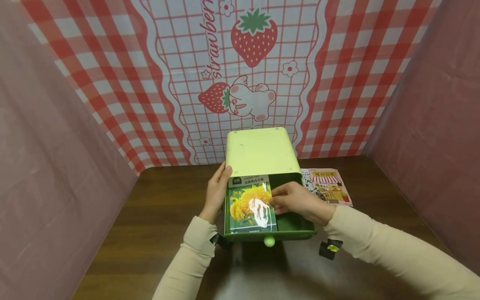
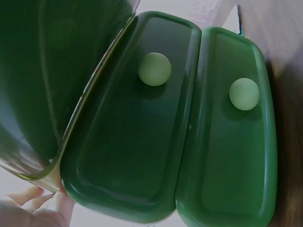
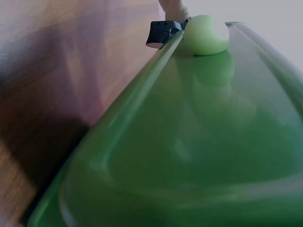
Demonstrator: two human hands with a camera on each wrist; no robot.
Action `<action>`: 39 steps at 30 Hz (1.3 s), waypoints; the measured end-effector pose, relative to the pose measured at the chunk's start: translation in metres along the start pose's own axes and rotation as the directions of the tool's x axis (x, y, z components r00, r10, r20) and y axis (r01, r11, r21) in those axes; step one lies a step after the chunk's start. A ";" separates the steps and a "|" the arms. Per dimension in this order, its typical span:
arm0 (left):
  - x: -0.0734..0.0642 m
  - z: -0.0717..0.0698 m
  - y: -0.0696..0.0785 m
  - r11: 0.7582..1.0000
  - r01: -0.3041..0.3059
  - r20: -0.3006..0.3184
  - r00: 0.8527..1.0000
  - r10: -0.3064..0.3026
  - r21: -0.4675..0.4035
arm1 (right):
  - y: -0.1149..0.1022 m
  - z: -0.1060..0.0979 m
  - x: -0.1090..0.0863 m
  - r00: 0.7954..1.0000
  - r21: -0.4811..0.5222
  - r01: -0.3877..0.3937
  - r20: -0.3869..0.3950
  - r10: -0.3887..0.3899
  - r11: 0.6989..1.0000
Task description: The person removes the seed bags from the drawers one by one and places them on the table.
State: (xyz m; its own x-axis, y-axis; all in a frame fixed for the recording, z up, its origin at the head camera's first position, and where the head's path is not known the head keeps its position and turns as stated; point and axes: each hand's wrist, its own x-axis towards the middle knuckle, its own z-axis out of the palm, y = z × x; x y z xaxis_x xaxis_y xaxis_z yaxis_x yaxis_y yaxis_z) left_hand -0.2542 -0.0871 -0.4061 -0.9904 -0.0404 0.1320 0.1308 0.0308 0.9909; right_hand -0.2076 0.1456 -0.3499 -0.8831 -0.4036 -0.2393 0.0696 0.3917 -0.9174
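A drawer cabinet (image 1: pixel 258 152) with a pale yellow-green top has its upper green drawer (image 1: pixel 294 224) pulled out. In the drawer's left part, a glossy flower seed packet (image 1: pixel 245 204) lies face up, showing yellow blooms. My right hand (image 1: pixel 296 202) pinches this packet's right edge, with its fingertips partly hidden. My left hand (image 1: pixel 216 189) rests along the cabinet's left side, its thumb near the top front corner. In the left wrist view, the left fingers (image 2: pixel 35 203) touch the cabinet beside the drawer. The right wrist view holds the drawer's front (image 3: pixel 189 137) but not the right hand.
Two shut lower drawers (image 2: pixel 128 142) with round knobs sit below the open one. A pale green knob (image 1: pixel 269 241) projects from the open drawer. Right of the cabinet, a pink printed packet (image 1: pixel 330 185) lies on the wooden table (image 1: pixel 161 208). A strawberry-patterned cloth (image 1: pixel 240 54) hangs behind.
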 end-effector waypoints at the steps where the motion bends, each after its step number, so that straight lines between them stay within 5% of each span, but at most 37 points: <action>1: 0.000 0.000 0.000 1.000 -0.003 -0.001 1.000 0.003 0.000 | 0.000 0.000 0.000 1.000 -0.004 0.002 0.006 -0.002 1.000; 12: -0.001 -0.001 0.003 1.000 0.021 0.017 1.000 -0.021 0.016 | 0.002 0.008 0.001 1.000 -0.006 0.000 0.031 0.000 1.000; 23: -0.020 0.002 0.036 1.000 0.029 0.015 0.999 -0.029 0.010 | -0.005 -0.003 -0.003 0.999 0.028 0.018 -0.030 -0.017 0.999; 39: 0.004 0.001 -0.003 0.998 0.024 -0.008 1.000 -0.024 -0.062 | -0.007 -0.024 -0.033 0.995 0.084 -0.033 0.100 0.024 0.996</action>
State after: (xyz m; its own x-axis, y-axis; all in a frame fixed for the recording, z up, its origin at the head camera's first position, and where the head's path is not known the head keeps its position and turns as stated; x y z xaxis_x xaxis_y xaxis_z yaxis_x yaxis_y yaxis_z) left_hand -0.2582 -0.0867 -0.4083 -0.9929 -0.0487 0.1082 0.1099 -0.0325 0.9934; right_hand -0.1901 0.1764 -0.3274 -0.8300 -0.4751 -0.2921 0.1369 0.3343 -0.9325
